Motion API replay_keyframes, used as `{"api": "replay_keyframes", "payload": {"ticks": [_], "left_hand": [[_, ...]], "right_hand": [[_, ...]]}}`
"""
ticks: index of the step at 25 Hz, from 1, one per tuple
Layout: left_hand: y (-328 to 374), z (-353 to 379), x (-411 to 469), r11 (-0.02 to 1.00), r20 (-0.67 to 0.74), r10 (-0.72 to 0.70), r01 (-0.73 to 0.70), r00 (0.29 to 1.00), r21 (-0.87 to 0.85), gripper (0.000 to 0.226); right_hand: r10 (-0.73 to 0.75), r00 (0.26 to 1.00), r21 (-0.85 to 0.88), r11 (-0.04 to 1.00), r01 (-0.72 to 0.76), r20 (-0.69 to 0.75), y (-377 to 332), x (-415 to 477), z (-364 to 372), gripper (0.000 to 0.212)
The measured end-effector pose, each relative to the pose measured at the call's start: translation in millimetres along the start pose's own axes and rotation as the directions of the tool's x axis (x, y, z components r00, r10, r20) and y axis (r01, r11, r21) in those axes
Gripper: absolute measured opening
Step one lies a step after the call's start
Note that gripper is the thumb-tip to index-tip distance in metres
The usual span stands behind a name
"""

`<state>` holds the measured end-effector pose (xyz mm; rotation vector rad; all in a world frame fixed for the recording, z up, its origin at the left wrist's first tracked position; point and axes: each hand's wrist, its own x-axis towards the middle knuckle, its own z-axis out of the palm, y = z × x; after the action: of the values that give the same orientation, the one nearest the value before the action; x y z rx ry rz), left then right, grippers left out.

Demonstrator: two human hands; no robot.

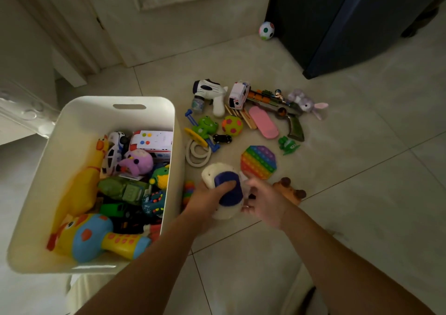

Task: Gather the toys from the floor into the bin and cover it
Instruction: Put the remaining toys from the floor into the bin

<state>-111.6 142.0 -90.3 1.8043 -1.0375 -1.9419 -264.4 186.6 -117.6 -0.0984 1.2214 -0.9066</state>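
Head view, left hand (205, 197) grip clenched around plush toy (223, 189) beside bin (177, 169) rim, right hand (264, 201) touching it.

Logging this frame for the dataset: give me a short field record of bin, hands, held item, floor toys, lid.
bin: white bin, open, about half full of toys
left hand: left hand, grip closed on white-and-blue plush
right hand: right hand, touching the same plush; grip unclear
floor toys: rainbow pop pad, pink board, spotted ball by the dark cabinet, others
lid: not seen

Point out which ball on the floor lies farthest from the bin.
The white spotted ball against the dark cabinet; the orange ball sits amid the toys.
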Motion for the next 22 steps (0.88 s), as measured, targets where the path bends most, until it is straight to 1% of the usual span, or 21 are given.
{"api": "replay_keyframes", "payload": {"ticks": [1,2,3,4,5,6,8,9,10,11,13,15,16,17,19,20,22], "left_hand": [[11,-6,-1,0.997,-0.006,0.076,-0.076,0.997,0.013,0.058],[23,-12,-5,0.989,-0.005,0.148,-0.148,0.989,0.025,0.057],[35,-20,-9,0.977,-0.004,0.208,-0.208,0.978,0.038,0.054],[45,-27,-13,0.966,0.003,0.255,-0.255,0.967,0.043,0.052],[54,-34,-17,0.956,0.018,0.292,-0.293,0.956,0.033,0.051],[61,-40,-21,0.948,0.03,0.318,-0.319,0.948,0.015,0.053],[69,-52,-27,0.939,0.048,0.344,-0.343,0.938,-0.029,0.062],[71,-57,-28,0.938,0.053,0.345,-0.342,0.937,-0.054,0.064],[73,-61,-31,0.936,0.061,0.346,-0.341,0.936,-0.081,0.064],[74,-65,-32,0.934,0.068,0.348,-0.34,0.935,-0.11,0.063],[75,-76,-33,0.925,0.067,0.358,-0.344,0.931,-0.164,0.062],[78,-86,-34,0.912,0.044,0.366,-0.349,0.93,-0.215,0.06],[78,-91,-34,0.906,0.034,0.367,-0.349,0.93,-0.24,0.059],[78,-96,-35,0.9,0.028,0.368,-0.348,0.929,-0.263,0.056],[77,-104,-38,0.889,0.024,0.357,-0.332,0.934,-0.316,0.052],[76,-107,-41,0.883,0.019,0.348,-0.321,0.937,-0.343,0.052],[74,-114,-48,0.867,-0.004,0.335,-0.31,0.942,-0.389,0.055]], "right_hand": [[0.032,0.998,0.079,0.996,-0.028,-0.051,1,6,-1,0.051],[0.079,0.99,0.058,0.996,-0.073,-0.113,7,13,1,0.044],[0.136,0.975,-0.011,0.99,-0.14,-0.173,17,21,6,0.041],[0.185,0.96,-0.088,0.974,-0.207,-0.209,29,27,16,0.04],[0.221,0.951,-0.149,0.955,-0.255,-0.215,42,33,28,0.044],[0.236,0.951,-0.202,0.94,-0.276,-0.199,55,40,42,0.052],[0.193,0.97,-0.327,0.916,-0.232,-0.148,76,53,69,0.073],[0.151,0.982,-0.376,0.908,-0.183,-0.112,86,62,78,0.074],[0.126,0.989,-0.395,0.906,-0.149,-0.083,92,68,87,0.067],[0.117,0.991,-0.361,0.923,-0.133,-0.066,96,71,93,0.059],[0.137,0.987,-0.273,0.949,-0.156,-0.086,101,76,99,0.049],[0.193,0.975,-0.21,0.954,-0.214,-0.113,101,77,95,0.026],[0.234,0.965,-0.175,0.952,-0.252,-0.118,99,76,91,0.018],[0.262,0.958,-0.137,0.951,-0.277,-0.117,98,75,88,0.014],[0.258,0.957,-0.098,0.958,-0.271,-0.133,90,68,83,0.004],[0.237,0.959,-0.114,0.96,-0.255,-0.153,85,63,81,0.003],[0.206,0.965,-0.188,0.953,-0.236,-0.166,77,51,78,0.013]]}}
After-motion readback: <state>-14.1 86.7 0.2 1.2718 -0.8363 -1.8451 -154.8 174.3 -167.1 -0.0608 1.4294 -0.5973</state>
